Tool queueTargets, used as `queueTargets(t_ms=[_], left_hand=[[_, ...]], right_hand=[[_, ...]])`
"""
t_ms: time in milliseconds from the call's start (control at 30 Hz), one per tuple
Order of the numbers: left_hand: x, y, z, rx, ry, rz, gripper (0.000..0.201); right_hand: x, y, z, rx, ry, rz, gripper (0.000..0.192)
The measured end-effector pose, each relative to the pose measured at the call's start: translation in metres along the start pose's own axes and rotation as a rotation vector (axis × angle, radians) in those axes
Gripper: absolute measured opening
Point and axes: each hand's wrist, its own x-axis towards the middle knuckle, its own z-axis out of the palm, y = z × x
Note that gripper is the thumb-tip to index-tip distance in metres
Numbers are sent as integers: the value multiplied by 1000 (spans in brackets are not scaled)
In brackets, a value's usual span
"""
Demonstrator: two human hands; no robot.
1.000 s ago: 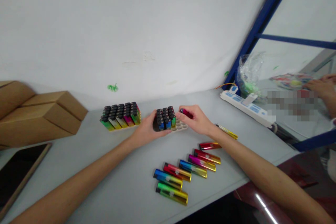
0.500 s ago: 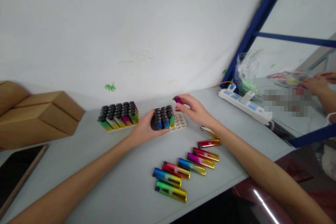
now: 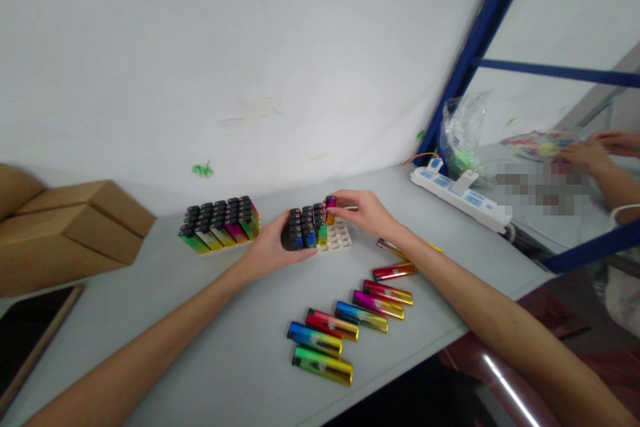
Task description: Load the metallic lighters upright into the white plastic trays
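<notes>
My left hand (image 3: 270, 250) grips the near left side of a white slotted tray (image 3: 339, 238) half filled with upright lighters (image 3: 305, 225). My right hand (image 3: 361, 211) pinches a magenta lighter (image 3: 331, 207) upright at the tray's back row, right beside the standing ones. Several more rainbow-coloured lighters (image 3: 350, 317) lie flat in a row on the grey table (image 3: 200, 340) in front of me, under my right forearm.
A full tray of lighters (image 3: 220, 223) stands to the left. Cardboard boxes (image 3: 65, 230) and a dark tablet (image 3: 30, 333) sit at far left. A white power strip (image 3: 457, 197), a plastic bag (image 3: 463, 137) and a blue frame (image 3: 475, 47) are right; another person's hands (image 3: 595, 150) work beyond.
My right hand turned the magenta lighter from lying in my fingers to upright and brought it down left onto the tray's back row. The left hand stayed on the tray.
</notes>
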Motion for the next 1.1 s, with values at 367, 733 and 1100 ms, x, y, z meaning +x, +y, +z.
queueTargets(t_ms=[367,733,1100], left_hand=[[0,-2,0,8,-4,-1,60],[0,0,1,-21,2,-6,62],[-2,3,1,18,2,-11,62]], right_hand=[[-1,2,-5,-53,-109,-47,21],[-5,-9,-43,-424,-231,-18,26],[-28,-21,-89,-665,-636,475,42]])
